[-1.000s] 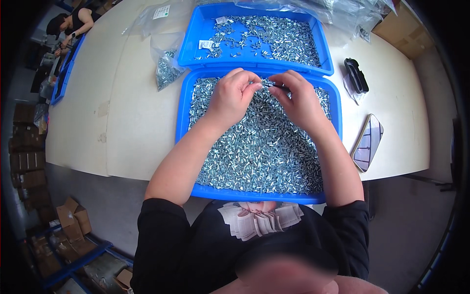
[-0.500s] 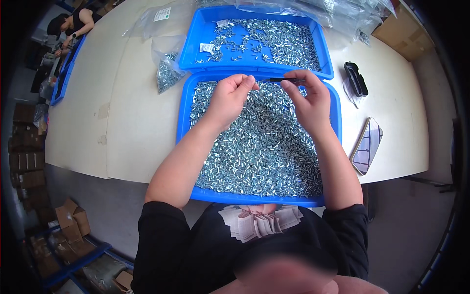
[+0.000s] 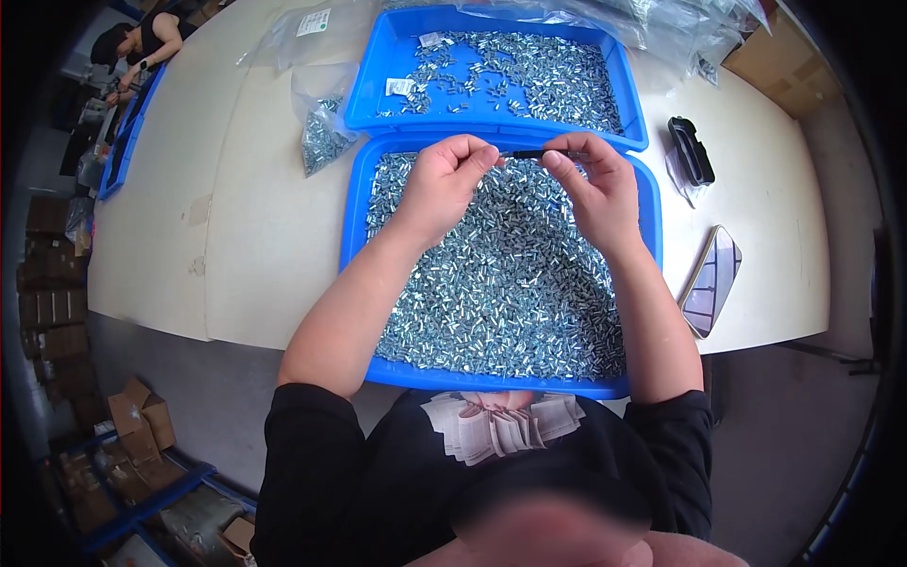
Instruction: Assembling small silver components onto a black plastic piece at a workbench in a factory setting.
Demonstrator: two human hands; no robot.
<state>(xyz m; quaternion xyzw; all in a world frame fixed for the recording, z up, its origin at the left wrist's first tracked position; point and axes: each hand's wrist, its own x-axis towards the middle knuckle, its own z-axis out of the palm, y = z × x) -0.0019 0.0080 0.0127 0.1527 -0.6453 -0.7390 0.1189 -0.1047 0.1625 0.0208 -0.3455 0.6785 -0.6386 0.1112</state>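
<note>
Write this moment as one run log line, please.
left hand: pinched, at end of slim black rod | right hand: holding rod | beneath: blue tray, metal pieces | on table: phone

on the pale bench (image 3: 274, 236), a blue rectangular plastic tray (image 3: 453, 380) holding silvery metal cylinders (image 3: 491, 293) lies before a second blue plastic tray (image 3: 370, 77); left, a clear plastic bag (image 3: 325, 137); right, a black oblong case (image 3: 691, 151) behind a flat rectangular phone (image 3: 710, 283).
</note>
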